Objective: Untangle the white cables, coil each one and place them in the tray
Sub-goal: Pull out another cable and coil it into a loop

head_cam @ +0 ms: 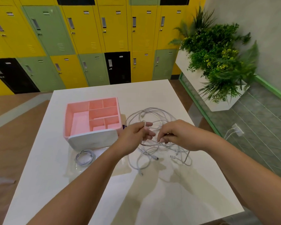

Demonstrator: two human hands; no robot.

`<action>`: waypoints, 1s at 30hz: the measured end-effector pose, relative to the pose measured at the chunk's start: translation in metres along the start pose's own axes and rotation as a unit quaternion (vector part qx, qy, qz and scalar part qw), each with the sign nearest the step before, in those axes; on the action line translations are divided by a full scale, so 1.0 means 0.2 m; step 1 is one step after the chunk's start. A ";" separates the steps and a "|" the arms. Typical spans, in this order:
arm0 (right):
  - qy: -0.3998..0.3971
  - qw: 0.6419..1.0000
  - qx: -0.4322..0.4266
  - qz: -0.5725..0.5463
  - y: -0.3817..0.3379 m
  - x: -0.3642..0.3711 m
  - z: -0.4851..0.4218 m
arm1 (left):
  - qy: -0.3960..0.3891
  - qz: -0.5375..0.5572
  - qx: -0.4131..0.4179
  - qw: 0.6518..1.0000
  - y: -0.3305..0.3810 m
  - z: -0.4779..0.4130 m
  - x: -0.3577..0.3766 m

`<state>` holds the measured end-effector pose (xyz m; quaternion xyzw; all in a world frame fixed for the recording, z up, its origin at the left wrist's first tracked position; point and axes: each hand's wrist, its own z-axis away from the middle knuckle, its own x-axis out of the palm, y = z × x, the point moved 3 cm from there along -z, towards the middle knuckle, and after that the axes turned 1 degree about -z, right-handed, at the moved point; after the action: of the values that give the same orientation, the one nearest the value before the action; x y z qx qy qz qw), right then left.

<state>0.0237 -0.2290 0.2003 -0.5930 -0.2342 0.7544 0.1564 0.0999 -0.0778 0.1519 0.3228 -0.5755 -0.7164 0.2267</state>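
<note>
The tangle of white cables [159,146] lies right of centre on the table [152,200], largely unsorted. Your left hand [136,133] pinches one strand, and your right hand [177,135] curls round others. One coiled cable [84,157] sits just below the pink tray [91,140], not inside. The compartments look empty, so most work remains.

Cables [162,146] in left hand [135,133], right hand [177,135]

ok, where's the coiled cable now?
Head view, lower left of centre: the coiled cable lies on the table just in front of the tray's near wall, outside it, left of the tangle.
</note>
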 end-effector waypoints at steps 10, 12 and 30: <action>-0.148 0.988 0.020 0.035 -0.11 0.31 -0.04 | 0.089 0.164 -0.053 0.981 -0.07 -0.01 -0.15; -0.148 0.989 0.016 0.026 -0.14 0.32 -0.05 | 0.065 0.161 -0.057 0.983 -0.11 -0.01 -0.16; 0.146 0.989 0.019 0.019 0.01 -0.03 -0.05 | -0.138 -0.030 -0.044 0.989 -0.05 0.13 -0.06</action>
<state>0.0340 -0.2323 0.2016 -0.6984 -0.1831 0.6666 0.1854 0.0909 -0.0490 0.1471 0.2276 -0.5593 -0.7851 0.1375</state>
